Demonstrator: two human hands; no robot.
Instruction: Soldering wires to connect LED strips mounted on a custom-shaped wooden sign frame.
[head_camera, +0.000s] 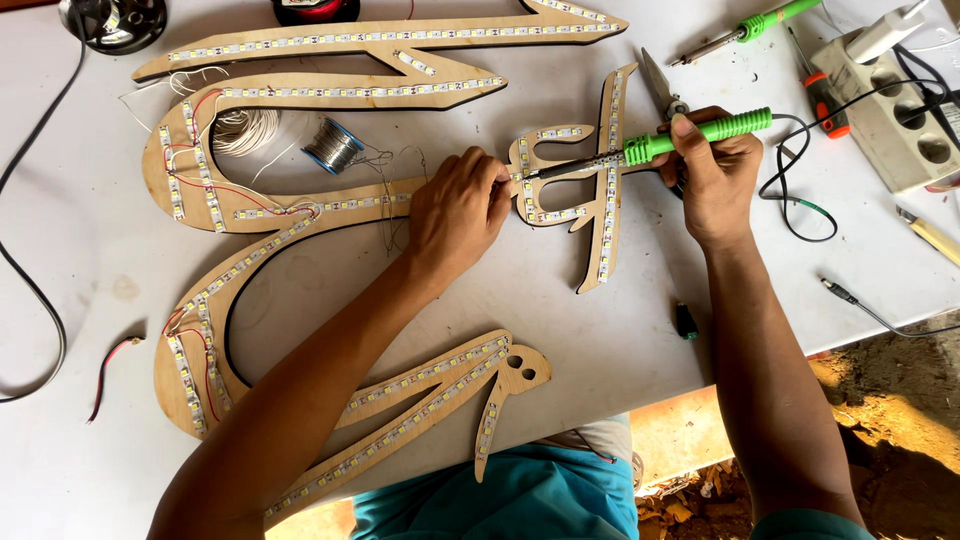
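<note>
Head view is showing me the white table (80, 250) carrying the big plywood letter cutout (250, 260) lined with LED strips (350, 90). I am watching my right hand (715, 175) wrapping closed around the green soldering iron (690, 140), whose long axis is running leftward and slightly down, its tip landing just beside my left hand (455, 215). That hand, the nearer one, is pinching fine solder wire (395, 215) narrowly at the joint.
</note>
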